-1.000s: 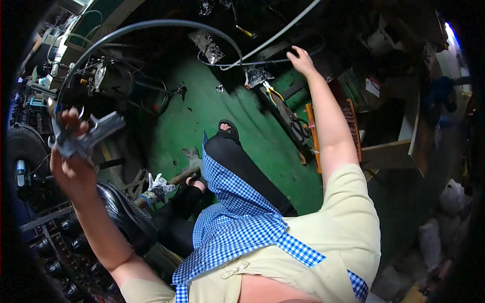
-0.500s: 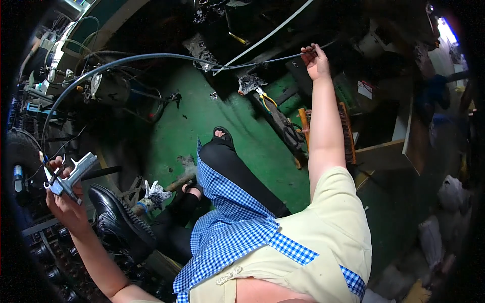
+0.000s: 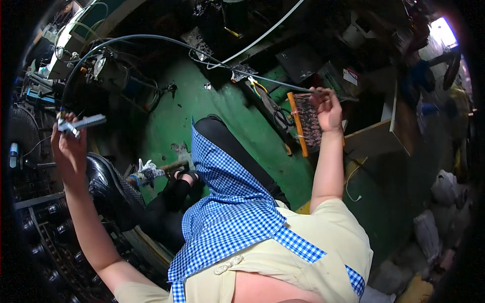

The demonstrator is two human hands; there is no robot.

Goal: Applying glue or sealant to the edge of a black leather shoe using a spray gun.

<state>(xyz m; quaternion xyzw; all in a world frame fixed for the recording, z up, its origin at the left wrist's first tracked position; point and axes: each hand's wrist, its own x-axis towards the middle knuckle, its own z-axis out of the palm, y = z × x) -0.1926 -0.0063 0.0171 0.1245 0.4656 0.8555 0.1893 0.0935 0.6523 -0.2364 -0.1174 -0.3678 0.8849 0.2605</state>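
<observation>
My left hand (image 3: 70,154), raised at the left, is wrapped round a grey pistol-shaped air blow gun (image 3: 88,122). A blue-grey hose (image 3: 146,36) rises from beside the gun and arches across the far side of the floor toward my right hand (image 3: 329,112). That hand is held out at the right, its thumb and fingers closed on the hose near its far stretch. Part of the gun's grip is hidden by my left fingers. Below my right hand is a dark, bristly panel with an orange wooden frame (image 3: 298,126).
Pliers with yellow handles (image 3: 258,87) lie past the green floor (image 3: 242,136). A pale tube (image 3: 262,39) slants over dark equipment. Beside my left forearm is a shiny black boot-like shape (image 3: 101,177). A dirty white glove (image 3: 146,169) sits near my foot. Pale sacks (image 3: 429,235) lie at the right.
My right hand has come down and nearer, drawing the hose with it. My left hand has moved up and right, and the gun has turned toward level.
</observation>
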